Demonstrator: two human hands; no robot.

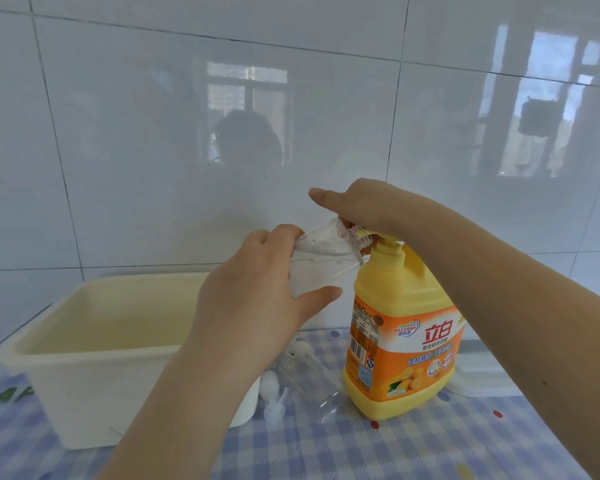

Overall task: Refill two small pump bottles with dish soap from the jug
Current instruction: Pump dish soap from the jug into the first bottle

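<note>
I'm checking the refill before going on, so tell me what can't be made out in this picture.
Head view only:
- Jug pump nozzle: covered by the right hand, so soap flow is unseen.
- Soap level in the tilted clear bottle: left hand and glare hide it.
- Second bottle lying on the table: partly behind the left forearm, contents unclear.
- Jug label small print: too small.
- Tub contents: washed out.
</note>
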